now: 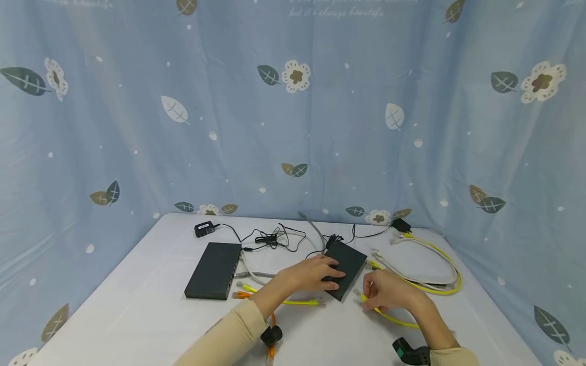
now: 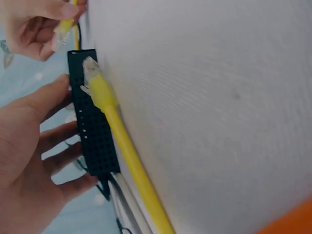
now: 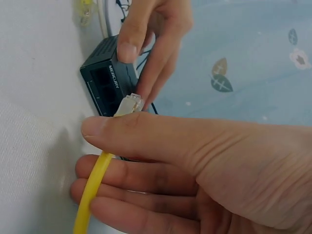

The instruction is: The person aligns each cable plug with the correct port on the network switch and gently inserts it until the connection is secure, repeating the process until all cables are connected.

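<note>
My left hand [image 1: 313, 274] rests with spread, fairly straight fingers on a small black network switch [image 1: 350, 262]. In the right wrist view the switch [image 3: 109, 83] shows its row of ports and the word MERCURY. My right hand [image 1: 386, 291] pinches a yellow network cable [image 3: 95, 183] just behind its clear plug [image 3: 130, 105]. That plug points toward the port side and is apart from it. Another yellow cable [image 2: 129, 146] lies by the vented side of the switch, its clear plug toward my right hand.
A larger black box [image 1: 212, 272] stands at the left. Black adapters [image 1: 204, 229] and tangled black leads [image 1: 272, 239] lie at the back. White and yellow cables [image 1: 450, 264] loop at the right. An orange cable [image 1: 271, 351] runs under my left forearm.
</note>
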`<state>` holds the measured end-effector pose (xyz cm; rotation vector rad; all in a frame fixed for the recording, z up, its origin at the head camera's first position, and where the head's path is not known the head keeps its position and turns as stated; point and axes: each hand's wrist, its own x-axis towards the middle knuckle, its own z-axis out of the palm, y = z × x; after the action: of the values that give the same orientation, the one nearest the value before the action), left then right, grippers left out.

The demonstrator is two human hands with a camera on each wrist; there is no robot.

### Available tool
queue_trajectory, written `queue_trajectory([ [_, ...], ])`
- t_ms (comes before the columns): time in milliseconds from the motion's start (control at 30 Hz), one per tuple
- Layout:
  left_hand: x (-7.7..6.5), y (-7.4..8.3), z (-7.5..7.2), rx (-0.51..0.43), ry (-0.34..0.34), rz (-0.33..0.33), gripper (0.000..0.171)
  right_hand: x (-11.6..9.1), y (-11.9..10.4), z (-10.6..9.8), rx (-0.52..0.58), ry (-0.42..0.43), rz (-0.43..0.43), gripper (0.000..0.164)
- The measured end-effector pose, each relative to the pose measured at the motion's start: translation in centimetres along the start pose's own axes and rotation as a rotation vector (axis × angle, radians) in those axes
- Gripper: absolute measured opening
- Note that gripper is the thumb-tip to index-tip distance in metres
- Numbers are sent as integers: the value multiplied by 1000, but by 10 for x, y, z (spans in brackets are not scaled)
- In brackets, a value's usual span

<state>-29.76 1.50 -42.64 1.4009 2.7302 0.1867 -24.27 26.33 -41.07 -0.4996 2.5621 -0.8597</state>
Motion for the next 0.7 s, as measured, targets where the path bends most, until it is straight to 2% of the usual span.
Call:
queue_trajectory([
  [267, -9, -5, -7, -58, -64, 57, 36, 2, 4, 0, -16, 20, -5, 25],
  [467, -17, -6, -20, -111, -139, 55, 38, 2, 4, 0, -36, 51, -19, 24],
  [700, -17, -1, -24, -132, -128, 32, 38, 1, 4, 3, -79, 85, -20, 24],
])
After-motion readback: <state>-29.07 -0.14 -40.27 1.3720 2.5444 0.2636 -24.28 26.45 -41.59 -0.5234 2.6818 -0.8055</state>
